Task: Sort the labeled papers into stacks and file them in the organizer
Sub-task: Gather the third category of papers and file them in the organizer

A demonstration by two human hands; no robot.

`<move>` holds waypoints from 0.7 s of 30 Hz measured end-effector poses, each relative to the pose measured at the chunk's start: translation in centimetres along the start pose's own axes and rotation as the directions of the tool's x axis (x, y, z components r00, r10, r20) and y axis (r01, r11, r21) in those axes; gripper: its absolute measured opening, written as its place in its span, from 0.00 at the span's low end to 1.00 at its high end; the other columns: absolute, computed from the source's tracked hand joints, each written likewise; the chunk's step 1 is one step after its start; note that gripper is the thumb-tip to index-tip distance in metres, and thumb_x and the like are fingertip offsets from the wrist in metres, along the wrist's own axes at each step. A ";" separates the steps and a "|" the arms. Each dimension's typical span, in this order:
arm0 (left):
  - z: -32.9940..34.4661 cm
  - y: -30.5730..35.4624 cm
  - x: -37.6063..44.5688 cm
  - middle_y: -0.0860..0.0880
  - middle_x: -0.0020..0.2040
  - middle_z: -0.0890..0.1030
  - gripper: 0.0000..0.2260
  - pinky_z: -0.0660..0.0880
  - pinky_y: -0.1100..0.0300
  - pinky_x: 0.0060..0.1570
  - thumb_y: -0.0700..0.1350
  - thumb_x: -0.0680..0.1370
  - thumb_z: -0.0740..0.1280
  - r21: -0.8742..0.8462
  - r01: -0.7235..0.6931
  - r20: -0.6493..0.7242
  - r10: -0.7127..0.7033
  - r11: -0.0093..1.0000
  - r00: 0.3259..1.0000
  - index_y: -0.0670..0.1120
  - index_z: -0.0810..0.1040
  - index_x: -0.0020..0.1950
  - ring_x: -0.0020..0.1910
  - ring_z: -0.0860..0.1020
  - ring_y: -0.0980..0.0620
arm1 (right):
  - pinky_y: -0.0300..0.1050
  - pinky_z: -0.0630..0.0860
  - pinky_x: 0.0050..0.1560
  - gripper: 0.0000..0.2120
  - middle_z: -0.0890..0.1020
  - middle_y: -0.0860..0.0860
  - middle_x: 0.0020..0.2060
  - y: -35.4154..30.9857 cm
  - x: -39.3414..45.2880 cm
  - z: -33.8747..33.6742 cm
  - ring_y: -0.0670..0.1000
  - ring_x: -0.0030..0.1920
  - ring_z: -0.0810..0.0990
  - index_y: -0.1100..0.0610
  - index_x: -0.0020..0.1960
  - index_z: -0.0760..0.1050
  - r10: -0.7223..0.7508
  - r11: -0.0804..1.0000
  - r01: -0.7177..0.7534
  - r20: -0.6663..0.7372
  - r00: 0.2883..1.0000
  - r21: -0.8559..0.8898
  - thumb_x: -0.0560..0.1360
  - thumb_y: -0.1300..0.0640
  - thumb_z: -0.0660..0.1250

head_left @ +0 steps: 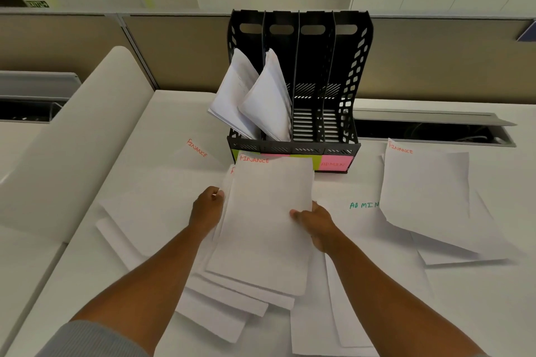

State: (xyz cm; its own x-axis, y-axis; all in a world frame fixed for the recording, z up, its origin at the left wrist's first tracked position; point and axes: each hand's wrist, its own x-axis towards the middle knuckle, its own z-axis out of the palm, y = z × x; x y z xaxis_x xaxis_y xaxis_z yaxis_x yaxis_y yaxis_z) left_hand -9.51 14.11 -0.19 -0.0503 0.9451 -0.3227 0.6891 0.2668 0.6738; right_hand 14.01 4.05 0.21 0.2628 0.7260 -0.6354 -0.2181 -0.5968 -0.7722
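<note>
A stack of white sheets marked FINANCE in red (pixel 266 211) lies in front of me, just before the black four-slot organizer (pixel 352 90). My left hand (pixel 207 210) grips the stack's left edge and my right hand (pixel 314 219) grips its right edge, thumb on top. The organizer's two left slots hold folded white papers (pixel 261 95); the two right slots are bare. Pink and green sticky labels (pixel 333 164) run along its front base. Another FINANCE sheet (pixel 174 182) lies to the left, a third FINANCE sheet (pixel 425 188) to the right, and an ADMIN sheet (pixel 362 211) beside my right hand.
Loose white sheets (pixel 220 313) fan out under the held stack and toward the table's near edge. A white rounded divider (pixel 78 139) rises on the left. An open cable tray (pixel 435 130) runs behind the papers on the right. A partition wall (pixel 174 49) backs the desk.
</note>
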 end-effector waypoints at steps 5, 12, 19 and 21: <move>0.6 0.6 -0.4 0.41 0.51 0.81 0.13 0.75 0.52 0.49 0.47 0.81 0.57 -0.248 0.053 0.111 -0.026 0.967 0.994 0.42 0.77 0.54 0.50 0.78 0.42 | 0.49 0.79 0.46 0.18 0.81 0.52 0.49 -0.3 0.0 -0.1 0.54 0.47 0.81 0.52 0.56 0.74 -0.056 0.998 0.056 -0.035 0.998 0.004 0.69 0.60 0.74; 0.1 0.9 -0.2 0.46 0.55 0.78 0.16 0.72 0.52 0.58 0.53 0.83 0.55 -0.289 0.102 0.174 -0.052 0.952 0.983 0.46 0.76 0.61 0.54 0.75 0.46 | 0.50 0.78 0.45 0.21 0.79 0.54 0.51 -0.2 0.0 -1.5 0.56 0.48 0.80 0.55 0.57 0.70 -0.020 1.000 0.023 -0.130 0.991 0.018 0.68 0.60 0.74; 0.6 1.4 -0.9 0.48 0.52 0.85 0.12 0.79 0.54 0.49 0.53 0.82 0.59 -0.443 0.102 0.357 0.071 0.891 0.932 0.52 0.79 0.58 0.52 0.83 0.47 | 0.52 0.79 0.49 0.19 0.82 0.52 0.49 -0.3 -0.1 -0.7 0.55 0.48 0.81 0.53 0.57 0.75 -0.017 0.997 0.022 -0.072 0.997 0.081 0.68 0.58 0.75; 0.7 1.5 -0.7 0.49 0.51 0.85 0.11 0.79 0.53 0.50 0.53 0.81 0.60 -0.459 0.116 0.321 0.042 0.881 0.946 0.52 0.80 0.56 0.52 0.82 0.46 | 0.53 0.79 0.51 0.20 0.81 0.53 0.51 -0.5 0.0 -0.8 0.56 0.49 0.81 0.54 0.58 0.74 -0.043 0.998 0.048 -0.105 0.994 0.040 0.68 0.58 0.75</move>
State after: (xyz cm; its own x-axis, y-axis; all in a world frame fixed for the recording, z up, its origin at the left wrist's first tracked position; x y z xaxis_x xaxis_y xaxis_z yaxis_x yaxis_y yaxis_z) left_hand -7.87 13.70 0.58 0.2138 0.8450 -0.4902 0.2688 0.4315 0.8611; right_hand 14.85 4.03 0.60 0.3694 0.7113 -0.5981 -0.2426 -0.5475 -0.8009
